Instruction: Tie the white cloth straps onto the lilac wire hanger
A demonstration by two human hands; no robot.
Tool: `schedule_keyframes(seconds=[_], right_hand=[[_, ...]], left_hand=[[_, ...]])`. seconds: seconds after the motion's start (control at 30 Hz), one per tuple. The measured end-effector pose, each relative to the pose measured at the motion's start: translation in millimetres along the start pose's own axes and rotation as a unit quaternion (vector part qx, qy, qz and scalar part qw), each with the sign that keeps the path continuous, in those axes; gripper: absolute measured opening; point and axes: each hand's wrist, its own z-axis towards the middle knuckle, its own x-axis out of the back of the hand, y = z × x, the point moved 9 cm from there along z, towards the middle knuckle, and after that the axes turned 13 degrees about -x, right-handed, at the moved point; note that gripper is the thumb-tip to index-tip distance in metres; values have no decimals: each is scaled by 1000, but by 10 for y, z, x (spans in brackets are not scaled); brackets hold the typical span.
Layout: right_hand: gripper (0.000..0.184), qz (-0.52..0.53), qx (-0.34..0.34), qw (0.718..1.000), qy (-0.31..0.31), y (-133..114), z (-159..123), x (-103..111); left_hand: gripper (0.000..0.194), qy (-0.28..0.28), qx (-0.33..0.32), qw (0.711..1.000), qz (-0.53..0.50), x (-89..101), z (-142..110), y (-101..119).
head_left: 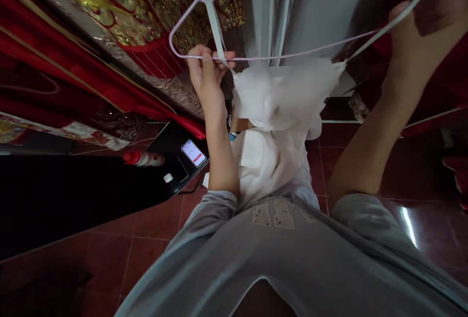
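A pale lilac clothes hanger (pixel 303 55) is held up in front of me, tilted, with its right end by my right hand. A white garment (pixel 288 92) with thin straps hangs below it and falls toward my lap in folds. Its left strap (pixel 215 24) is looped over the hanger's left shoulder. My left hand (pixel 210 70) is closed around the hanger's bottom bar beside that strap. My right hand (pixel 431 19) is raised at the upper right, with the right strap (pixel 391 24) pulled taut up to it; its fingertips are partly hidden.
Red and gold sequined garments (pixel 157 5) hang at the left. Grey panels (pixel 321 9) stand ahead. On a black table (pixel 91 200) lie a lit phone (pixel 193 153), a dark phone (pixel 180 169), a small white case (pixel 168 178) and a red-capped bottle (pixel 144 158). Red tiles (pixel 153 219) cover the floor.
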Motion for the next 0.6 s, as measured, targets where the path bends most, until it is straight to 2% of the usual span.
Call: schedule_keyframes(seconds=[0.1,0.2,0.23,0.33,0.4,0.5,0.6], right_hand=[[37,6,84,989,-119,-57,111,-240],[34,-32,95,979,-177,-9,222,-376],[28,-42,88,980,-171,27,253,-367],[9,-52,42,993,-94,209,289,-177],[7,-50,-6,998,-42,369,251,-9],[9,-56,-54,997,-26,505,174,117],[9,-16,-83,996,-38,444,185,112]], left_hand=[[35,-2,-9,1000,-14,17,26,2],[37,-10,-3,1000,-3,12,46,27],[37,-7,5,1000,3,13,47,30],[35,30,36,999,4,51,32,10],[35,38,52,998,-6,53,20,-24],[36,18,57,998,-20,25,12,-73],[36,15,57,998,-27,23,1,-106]])
